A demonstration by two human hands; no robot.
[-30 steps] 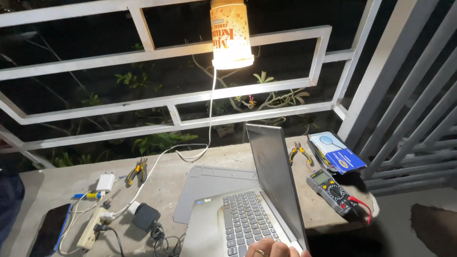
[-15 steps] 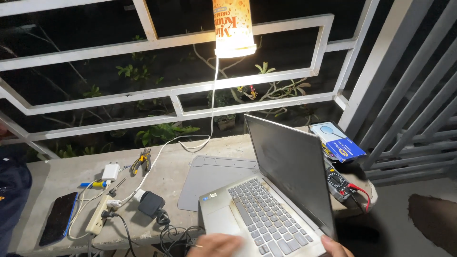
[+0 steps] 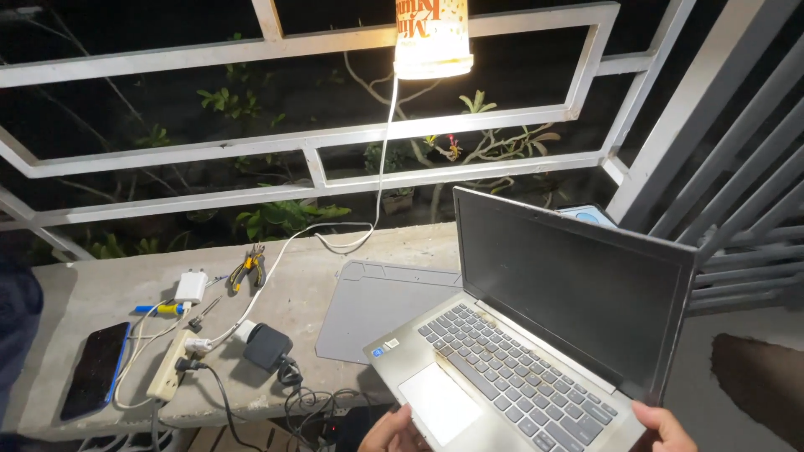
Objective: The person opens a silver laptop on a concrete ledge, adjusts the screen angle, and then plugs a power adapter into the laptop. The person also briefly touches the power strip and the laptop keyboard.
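An open silver laptop (image 3: 536,335) with a dark screen is held above the front of a concrete ledge (image 3: 109,293). My left hand (image 3: 394,431) grips its front left corner at the bottom of the view. Its front right corner, below the screen, is held by my right hand (image 3: 666,425). A grey mat (image 3: 377,305) lies on the ledge just behind the laptop, partly covered by it.
A lit lamp made from a cup (image 3: 433,38) hangs from the white railing (image 3: 310,151). On the ledge at left lie a phone (image 3: 94,368), a power strip (image 3: 167,377), a black adapter (image 3: 266,345), a white charger (image 3: 191,286), pliers (image 3: 247,268) and cables.
The laptop has swung round and come nearer, its screen now facing me. Both my hands have come onto its front corners. The view has shifted to the right.
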